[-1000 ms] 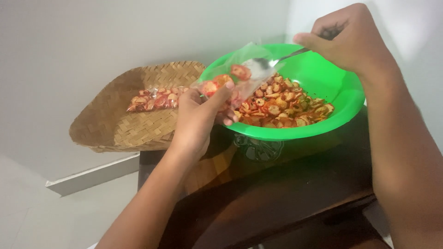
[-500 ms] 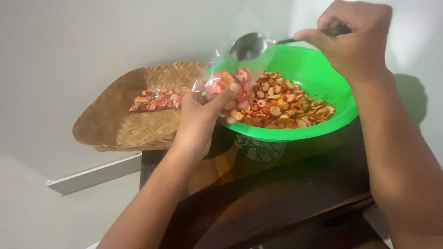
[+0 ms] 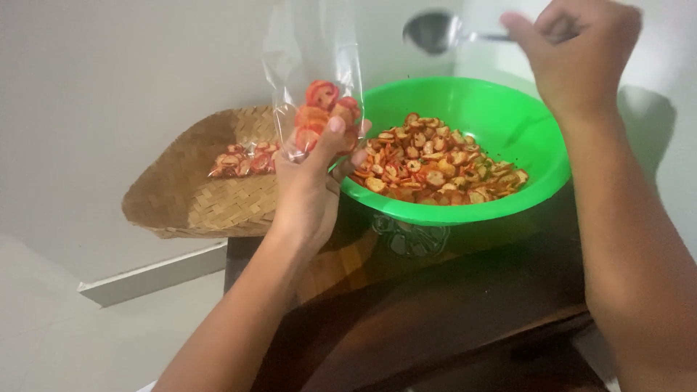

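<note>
While the left hand (image 3: 312, 185) gripped the clear plastic bag (image 3: 314, 80) upright at centre frame, keeping its chips settled, the right hand (image 3: 573, 51) clenched a metal spoon (image 3: 434, 31) above the green bowl (image 3: 508, 123) on the dark table (image 3: 450, 305).

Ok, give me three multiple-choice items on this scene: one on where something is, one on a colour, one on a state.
1. Where does the sealed packet of chips lie?
A. in the woven tray
B. in the bowl
C. on the floor

2. What colour is the bowl?
A. blue
B. green
C. white

3. How is the spoon in the right hand?
A. heaped with chips
B. resting in the bowl
C. raised above the bowl, with no chips showing on it

Answers: 1 A, the packet rests on the tray's weave. 2 B, its rim and wall are bright green. 3 C, the spoon is lifted above the bowl; the left hand holds the clear bag upright.
</note>
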